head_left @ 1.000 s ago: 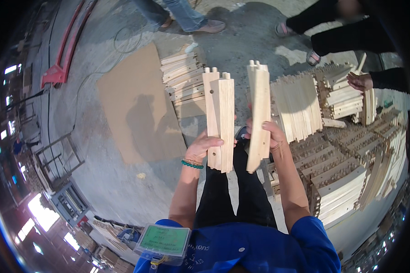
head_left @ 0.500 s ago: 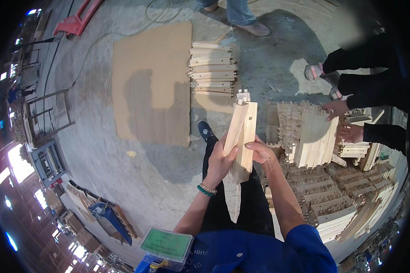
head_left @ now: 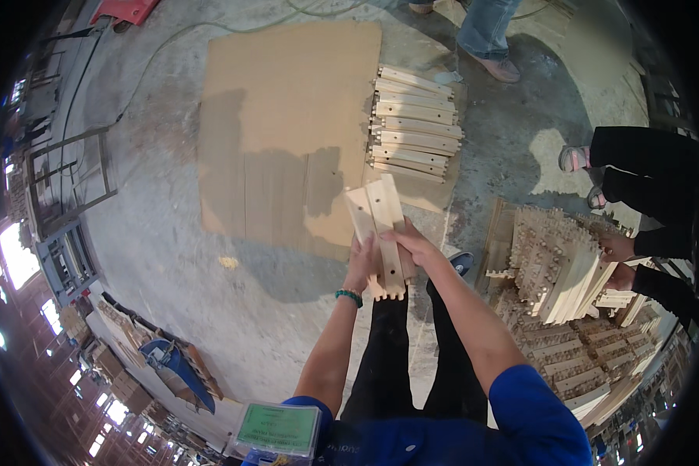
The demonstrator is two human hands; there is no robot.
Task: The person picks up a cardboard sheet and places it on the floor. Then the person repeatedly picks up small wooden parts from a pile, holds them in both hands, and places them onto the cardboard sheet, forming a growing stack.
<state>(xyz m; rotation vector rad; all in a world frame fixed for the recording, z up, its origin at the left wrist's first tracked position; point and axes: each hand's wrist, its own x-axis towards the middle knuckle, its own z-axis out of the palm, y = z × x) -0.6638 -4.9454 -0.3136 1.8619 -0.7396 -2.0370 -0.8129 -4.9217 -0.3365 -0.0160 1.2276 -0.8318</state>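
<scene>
1. Concrete floor (head_left: 155,194) surrounded the cardboard sheet (head_left: 287,85).
2. I saw left hand (head_left: 359,266) and right hand (head_left: 413,242) gripping wooden slats (head_left: 382,213) near its near-right corner.
3. Even pressure, I judged, suited a steady hold.

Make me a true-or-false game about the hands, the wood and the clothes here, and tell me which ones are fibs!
1. The left hand and right hand both hold wooden pieces. True.
2. Nothing is worn on either wrist. False: a green bracelet is on the left wrist.
3. A row of wood lies along the right edge of the big brown sheet. True.
4. The person holding the wood wears red. False: the sleeves are blue.
5. Another person's hand is by the stack of wood on the right. True.
</scene>
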